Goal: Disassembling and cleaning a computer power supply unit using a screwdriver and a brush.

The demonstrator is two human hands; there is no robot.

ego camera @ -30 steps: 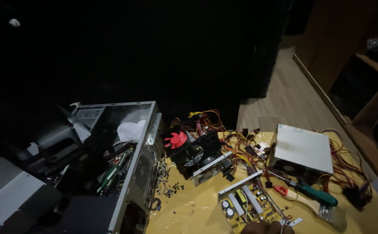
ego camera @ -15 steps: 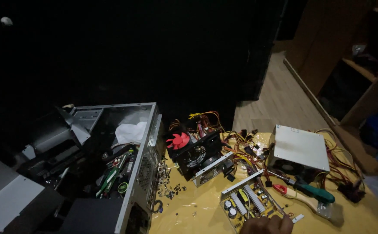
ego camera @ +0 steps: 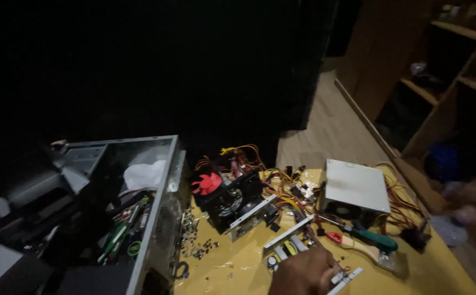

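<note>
Clutter covers the yellow bench (ego camera: 238, 267), and that is where trouble could start. One hand (ego camera: 303, 273) rests at the bottom edge of the view, fingers curled down onto a bare circuit board (ego camera: 295, 246) with upright capacitors and a thin metal rail along its edge; it seems to press or grip the board, though which of the person's hands it is cannot be told, and only its back shows. The blur at the right edge (ego camera: 475, 207) may be another hand, too smeared to read.

Risks, as a judgement: the board's solder side and capacitor legs are sharp and could prick fingers, and a careless pull could snag the tangled orange, yellow and red wires (ego camera: 281, 188) that run from it toward the grey metal power supply box (ego camera: 355, 188). Loose screws (ego camera: 194, 246) scattered beside the open computer case (ego camera: 140, 218) could roll off the bench or get swept away by a sleeve. The dim light makes small parts easy to lose.

The case is thin, pale sheet steel with perforated panels. A black cooler with a glossy red fan (ego camera: 208, 183) sits near it. Two screwdrivers lie just beside the board: one with a green handle (ego camera: 377, 239), one with a pale wooden handle and a red collar (ego camera: 358, 246).
</note>
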